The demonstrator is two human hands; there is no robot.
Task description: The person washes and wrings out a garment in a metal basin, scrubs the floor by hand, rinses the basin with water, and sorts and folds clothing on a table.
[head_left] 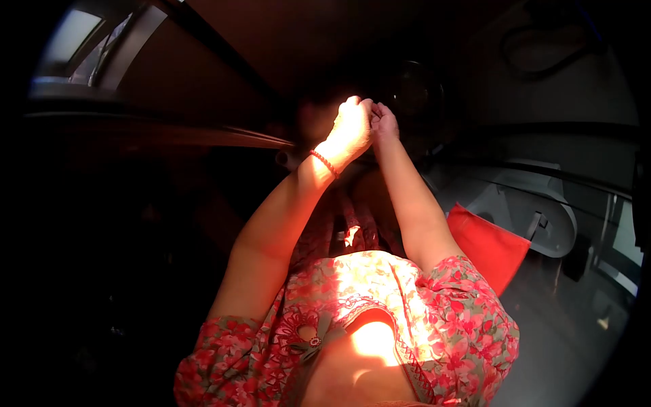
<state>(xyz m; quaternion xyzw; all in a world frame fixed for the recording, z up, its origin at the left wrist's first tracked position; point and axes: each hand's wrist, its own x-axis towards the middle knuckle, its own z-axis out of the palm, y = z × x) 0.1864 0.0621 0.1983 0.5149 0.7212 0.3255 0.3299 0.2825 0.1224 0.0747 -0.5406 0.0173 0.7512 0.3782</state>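
Observation:
My left hand [349, 129] is in bright sunlight at the upper middle, its fingers curled closed. A beaded bracelet [324, 163] circles its wrist. Right beside it and touching it is my right hand [385, 126], in dimmer light, with its fingers bent and pressed together. Both arms stretch forward from the floral top [380, 278]. Whatever may be between the fingers is hidden or too small to make out. Just beyond the hands, a dark round shape [410, 88] shows faintly in shadow.
To the right hangs a red cloth [488, 245] near a white basin [553, 227] with a metal fitting. A thin dark bar [536, 169] crosses above the basin. A window [74, 37] lies at the upper left. Deep shadow hides most of the left side.

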